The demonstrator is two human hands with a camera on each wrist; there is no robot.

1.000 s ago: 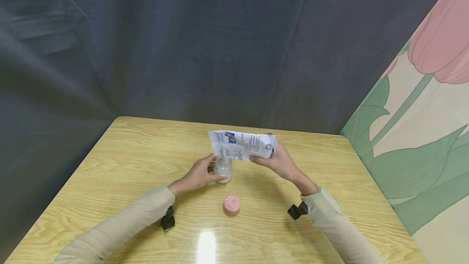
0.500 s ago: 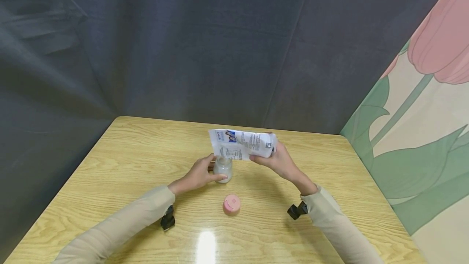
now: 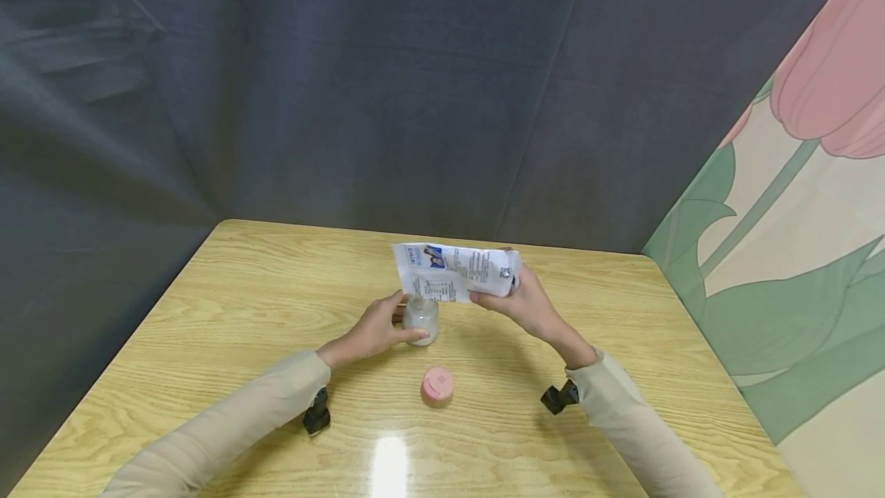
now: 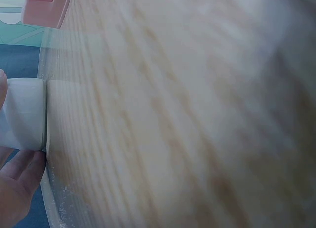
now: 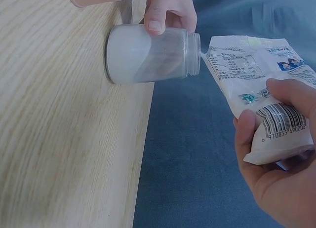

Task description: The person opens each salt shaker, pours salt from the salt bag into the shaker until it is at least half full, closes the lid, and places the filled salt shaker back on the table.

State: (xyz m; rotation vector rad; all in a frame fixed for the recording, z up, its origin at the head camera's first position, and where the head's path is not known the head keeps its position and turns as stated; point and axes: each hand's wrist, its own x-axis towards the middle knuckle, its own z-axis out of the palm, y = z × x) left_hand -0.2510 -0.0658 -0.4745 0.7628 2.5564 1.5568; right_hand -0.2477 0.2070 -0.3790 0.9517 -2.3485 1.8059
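A clear glass jar (image 3: 422, 321) stands upright on the table, partly filled with a white powdery substance (image 5: 129, 53). My left hand (image 3: 373, 329) holds it from the left, thumb on the near side and fingers behind. Above the jar's open mouth, my right hand (image 3: 531, 304) grips a white printed bag (image 3: 456, 273) tilted down toward it. In the right wrist view a thin white stream (image 5: 204, 55) runs from the bag's corner at the jar's mouth. The left wrist view shows the jar's lower part (image 4: 24, 113) between thumb and fingers.
A pink lid (image 3: 437, 386) lies on the wooden table (image 3: 276, 275), nearer to me than the jar. Behind the table hangs a dark curtain (image 3: 387, 98). At the right is a wall with a painted tulip (image 3: 830, 75).
The bag has shifted very slightly in my right hand. My left hand, the jar and the pink lid look unmoved.
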